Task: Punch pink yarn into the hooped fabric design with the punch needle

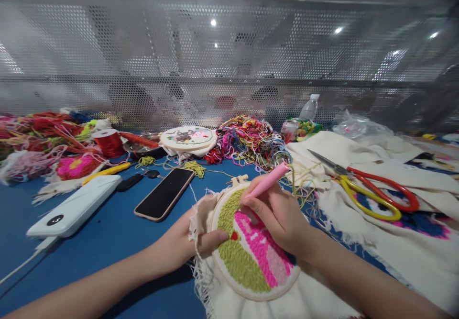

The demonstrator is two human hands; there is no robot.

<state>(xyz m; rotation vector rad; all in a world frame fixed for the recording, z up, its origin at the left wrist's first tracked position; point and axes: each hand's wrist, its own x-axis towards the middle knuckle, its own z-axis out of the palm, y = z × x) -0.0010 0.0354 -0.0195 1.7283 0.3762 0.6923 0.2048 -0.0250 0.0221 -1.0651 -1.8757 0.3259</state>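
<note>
The right hand point(283, 218) had its fingers closed in a pinch around a pink pen-like tool point(268, 181), its long axis slanting up and rightward from the fingertips; its point was hidden behind them. Directly under those fingertips was the upper part of the round hoop point(265, 297), green stitching point(244, 264) to their left and below, pink stitching point(260, 247) just beneath. The left hand point(179, 240), farther from the tool, gripped the hoop's left edge, thumb on top near a red spot point(234, 236), other fingers mostly hidden by cloth point(206, 211).
</note>
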